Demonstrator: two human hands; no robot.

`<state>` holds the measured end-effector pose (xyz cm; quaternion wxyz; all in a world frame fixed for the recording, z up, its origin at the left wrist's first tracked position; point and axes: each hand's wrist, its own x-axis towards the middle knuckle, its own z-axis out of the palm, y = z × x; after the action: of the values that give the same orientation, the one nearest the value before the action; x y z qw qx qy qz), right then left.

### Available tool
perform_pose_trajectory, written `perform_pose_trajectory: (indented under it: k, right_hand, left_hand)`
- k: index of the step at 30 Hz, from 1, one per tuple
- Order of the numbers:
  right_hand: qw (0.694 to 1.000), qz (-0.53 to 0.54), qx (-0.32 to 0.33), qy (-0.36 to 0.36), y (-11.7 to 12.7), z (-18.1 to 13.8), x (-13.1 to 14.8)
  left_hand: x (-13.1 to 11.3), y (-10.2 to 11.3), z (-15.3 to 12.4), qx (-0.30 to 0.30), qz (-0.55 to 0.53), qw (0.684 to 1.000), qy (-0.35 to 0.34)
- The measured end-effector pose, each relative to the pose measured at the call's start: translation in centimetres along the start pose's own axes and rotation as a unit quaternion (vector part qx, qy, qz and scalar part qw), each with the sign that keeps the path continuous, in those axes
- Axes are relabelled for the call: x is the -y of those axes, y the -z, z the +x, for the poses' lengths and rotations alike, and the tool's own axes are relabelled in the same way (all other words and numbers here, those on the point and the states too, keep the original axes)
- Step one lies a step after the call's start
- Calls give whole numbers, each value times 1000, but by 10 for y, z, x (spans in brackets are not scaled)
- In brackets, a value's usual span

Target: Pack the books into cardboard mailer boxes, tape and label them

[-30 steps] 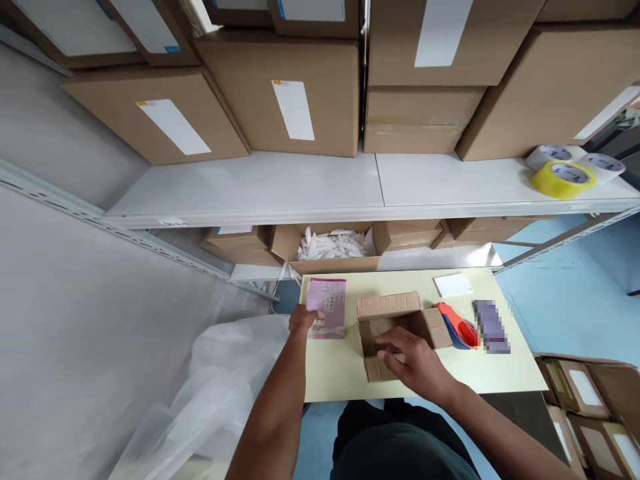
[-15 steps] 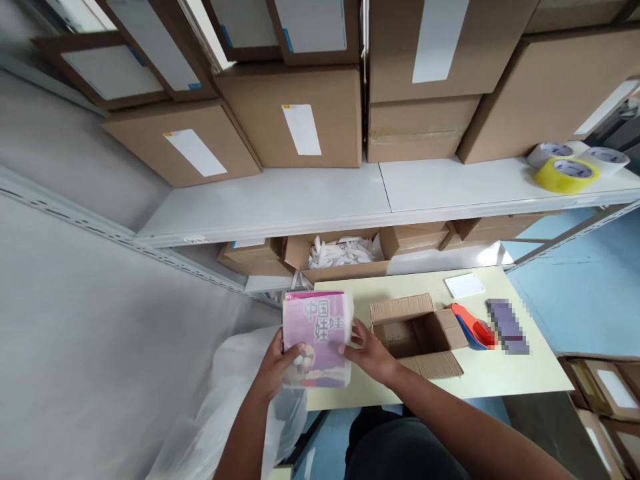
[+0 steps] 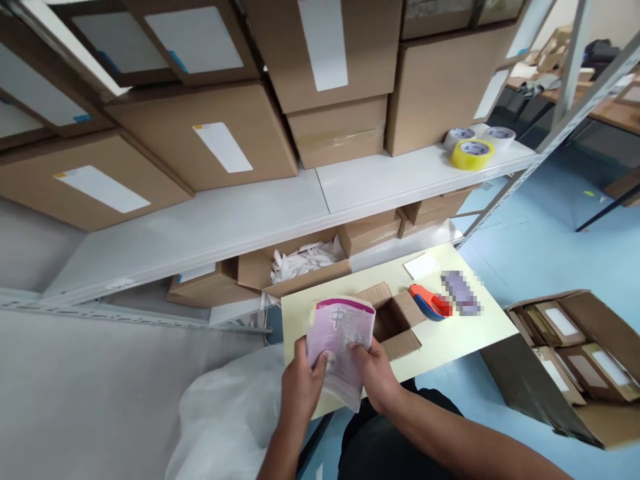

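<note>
A pink and purple book (image 3: 345, 333) in a translucent wrapping is held up between both hands, tilted and slightly bowed. My left hand (image 3: 303, 380) grips its left edge, thumb on the front. On the right side, my right hand (image 3: 375, 373) has its thumb pressed on the cover, fingers behind. Just behind the book stands an open small cardboard box (image 3: 405, 343) with its flaps spread, partly covered by the book. Next to the box lies a red and blue tape dispenser (image 3: 431, 303).
The pale table (image 3: 463, 337) also bears a white card (image 3: 421, 266) and a pixelated dark object (image 3: 461, 292). White rolled pieces fill a carton (image 3: 307, 283) on the lower shelf. Tape rolls (image 3: 473, 153) sit above. A large open carton (image 3: 590, 300) stands at right, white plastic sheeting (image 3: 230, 407) at left.
My view has turned to the right. The book has gone from facing me flat to tilted and bowed, with my right thumb further in on its cover. Both hands still hold it.
</note>
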<state>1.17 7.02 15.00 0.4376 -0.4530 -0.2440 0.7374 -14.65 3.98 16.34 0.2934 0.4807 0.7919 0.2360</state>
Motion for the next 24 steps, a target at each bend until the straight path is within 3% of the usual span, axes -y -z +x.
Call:
perform_pose_trajectory:
  k: [4,7,10,15,24]
  right_hand:
    - [994,62,-85,-14,12,2,7]
    - [990,99,-86,-58,24,4,23]
    - [991,98,-42,-84,39,3,32]
    - [990,93,-16,-105,61,9,25]
    - [967,163,-11,-197,75,39,30]
  left_hand:
    - [-52,-28,-12,32,175,974,-143]
    - [-85,-41,-15,90,267,935,-216]
    - [-105,-49,-9,150,320,911,-215]
    - [-114,-68,3,237,393,867,-195]
    - [-125,-93,34,218,500,819,-178]
